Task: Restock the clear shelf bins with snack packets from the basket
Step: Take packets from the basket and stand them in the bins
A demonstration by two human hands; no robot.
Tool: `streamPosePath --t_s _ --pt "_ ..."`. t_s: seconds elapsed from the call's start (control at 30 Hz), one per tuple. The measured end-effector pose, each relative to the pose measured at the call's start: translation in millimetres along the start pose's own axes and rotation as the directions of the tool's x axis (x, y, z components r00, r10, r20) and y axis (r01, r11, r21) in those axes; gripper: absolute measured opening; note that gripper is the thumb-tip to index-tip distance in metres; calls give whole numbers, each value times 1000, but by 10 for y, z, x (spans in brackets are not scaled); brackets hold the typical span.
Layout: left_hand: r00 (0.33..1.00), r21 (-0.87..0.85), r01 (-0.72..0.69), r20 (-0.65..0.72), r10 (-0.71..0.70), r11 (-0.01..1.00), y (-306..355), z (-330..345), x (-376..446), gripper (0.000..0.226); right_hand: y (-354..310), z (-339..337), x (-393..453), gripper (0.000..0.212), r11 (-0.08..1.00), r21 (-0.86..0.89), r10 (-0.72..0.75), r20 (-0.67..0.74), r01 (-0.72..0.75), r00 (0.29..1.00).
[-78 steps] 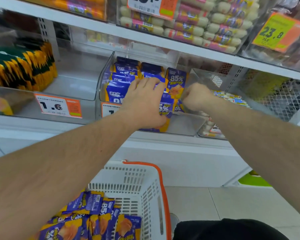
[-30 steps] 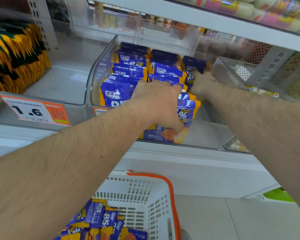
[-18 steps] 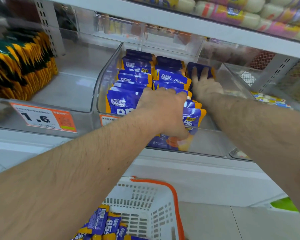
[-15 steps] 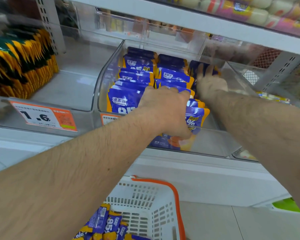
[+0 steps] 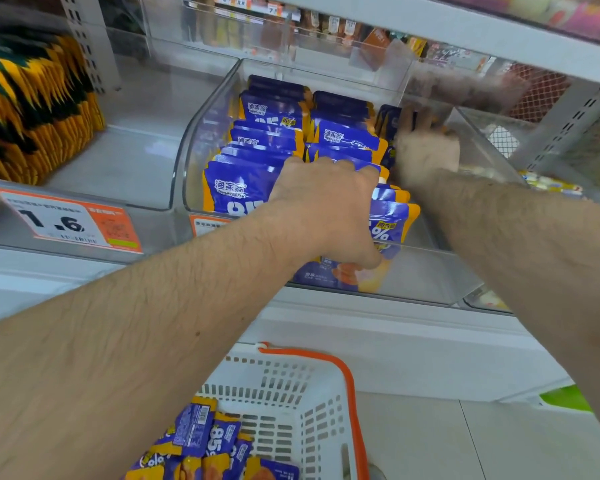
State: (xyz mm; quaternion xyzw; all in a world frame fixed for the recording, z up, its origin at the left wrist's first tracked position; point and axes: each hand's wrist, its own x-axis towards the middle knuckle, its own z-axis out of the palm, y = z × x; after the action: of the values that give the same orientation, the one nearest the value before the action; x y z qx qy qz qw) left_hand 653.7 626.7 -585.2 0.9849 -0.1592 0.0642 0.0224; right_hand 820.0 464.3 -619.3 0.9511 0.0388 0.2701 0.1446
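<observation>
Clear bin [image 5: 201, 133] at frame centre mostly filled with purple packets [image 5: 271, 109]. Left hand [image 5: 326, 206] grips front stack; right hand [image 5: 426, 150], blurred, fingers seemingly flat against rear packet. Basket [image 5: 291, 386], bottom centre, holds more; restocking unfinished.

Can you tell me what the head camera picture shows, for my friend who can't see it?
Two bare hands are arranging purple snack packets in a clear shelf bin: the left hand grips the front packets, the right hand reaches toward the back. Below, a white basket holds more packets.
</observation>
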Motion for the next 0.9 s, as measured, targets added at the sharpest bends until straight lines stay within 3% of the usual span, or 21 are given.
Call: streamPosePath --t_s 0.17,0.3,0.77,0.9 --pt "1000 10 0 5 0 1000 -8 -2 12 94 62 -85 5 103 999 47 -15 102 10 995" --pt "1000 18 -2 14 2 1000 6 -9 4 93 99 -109 -20 110 999 19 -30 138 28 990" --pt "998 17 4 64 -5 1000 23 -71 -35 92 137 -222 -148 62 999 43 -16 319 2 948" --pt "996 26 7 86 -9 1000 41 -80 -39 95 200 -149 -146 55 995 56 -95 322 81 942"
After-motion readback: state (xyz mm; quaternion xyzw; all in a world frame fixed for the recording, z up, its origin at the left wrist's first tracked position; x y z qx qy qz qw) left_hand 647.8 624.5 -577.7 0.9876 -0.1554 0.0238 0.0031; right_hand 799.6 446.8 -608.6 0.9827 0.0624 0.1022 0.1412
